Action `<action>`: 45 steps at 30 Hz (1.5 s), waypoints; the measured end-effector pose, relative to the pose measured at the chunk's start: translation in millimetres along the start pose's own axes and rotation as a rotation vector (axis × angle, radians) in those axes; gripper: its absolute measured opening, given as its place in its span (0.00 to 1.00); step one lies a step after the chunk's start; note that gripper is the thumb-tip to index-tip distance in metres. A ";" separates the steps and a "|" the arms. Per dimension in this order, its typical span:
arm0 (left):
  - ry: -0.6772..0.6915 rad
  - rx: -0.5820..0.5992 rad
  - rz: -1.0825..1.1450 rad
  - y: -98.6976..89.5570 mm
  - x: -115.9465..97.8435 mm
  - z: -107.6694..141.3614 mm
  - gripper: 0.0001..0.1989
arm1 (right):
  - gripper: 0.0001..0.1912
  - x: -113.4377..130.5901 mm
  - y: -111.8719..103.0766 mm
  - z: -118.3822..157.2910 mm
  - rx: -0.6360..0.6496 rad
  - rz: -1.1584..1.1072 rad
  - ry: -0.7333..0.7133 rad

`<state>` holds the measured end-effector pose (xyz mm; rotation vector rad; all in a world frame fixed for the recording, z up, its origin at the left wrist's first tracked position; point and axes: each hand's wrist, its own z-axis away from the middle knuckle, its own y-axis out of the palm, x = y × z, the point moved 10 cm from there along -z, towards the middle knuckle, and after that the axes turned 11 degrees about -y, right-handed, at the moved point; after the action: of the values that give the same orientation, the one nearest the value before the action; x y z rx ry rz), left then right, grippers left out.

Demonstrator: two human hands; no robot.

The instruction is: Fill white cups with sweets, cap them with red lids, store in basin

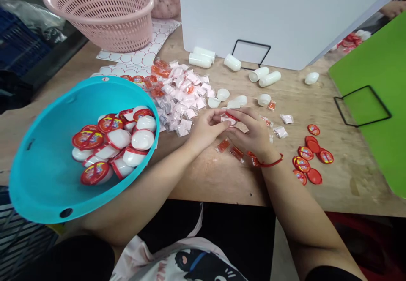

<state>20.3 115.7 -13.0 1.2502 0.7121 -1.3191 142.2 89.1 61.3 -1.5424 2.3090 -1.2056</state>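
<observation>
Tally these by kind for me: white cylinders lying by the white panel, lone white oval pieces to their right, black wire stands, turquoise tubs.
White cylinders: 5
White oval piece: 1
Black wire stands: 2
Turquoise tub: 1
Total: 9

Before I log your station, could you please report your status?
Left hand and right hand hold white cup and red lid between them. Lid seating unclear. Orange sachets close by the hands.

left hand [206, 126] + right hand [253, 132] | holding 1 white cup [227, 120] | blue basin [44, 162] left
</observation>
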 end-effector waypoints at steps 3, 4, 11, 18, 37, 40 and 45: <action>-0.057 0.096 0.136 8.3 4.4 1.7 0.21 | 0.20 -8.3 -1.3 1.6 0.014 -0.004 0.055; -0.087 0.109 0.177 9.7 7.4 1.9 0.21 | 0.20 -9.0 -1.6 1.6 0.014 -0.012 0.058; -0.007 0.017 0.095 1.1 7.3 0.0 0.23 | 0.18 0.5 2.6 -1.1 0.009 -0.018 0.012; -0.015 0.052 0.120 5.2 4.5 2.2 0.22 | 0.20 1.8 -0.7 0.1 -0.032 0.008 0.006; -0.060 -0.012 0.031 2.9 6.5 4.4 0.17 | 0.27 12.4 14.3 -3.8 0.096 -0.090 -0.069; 0.027 -0.033 -0.148 4.4 -0.3 9.3 0.19 | 0.22 14.5 17.4 -3.3 0.112 -0.125 -0.110; 0.130 -0.055 -0.358 6.1 -7.6 14.8 0.24 | 0.19 12.6 17.1 -1.6 0.125 -0.125 -0.109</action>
<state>20.9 103.0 -0.6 1.2089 1.0968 -1.5030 123.0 82.5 55.1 -1.6845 2.0566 -1.2347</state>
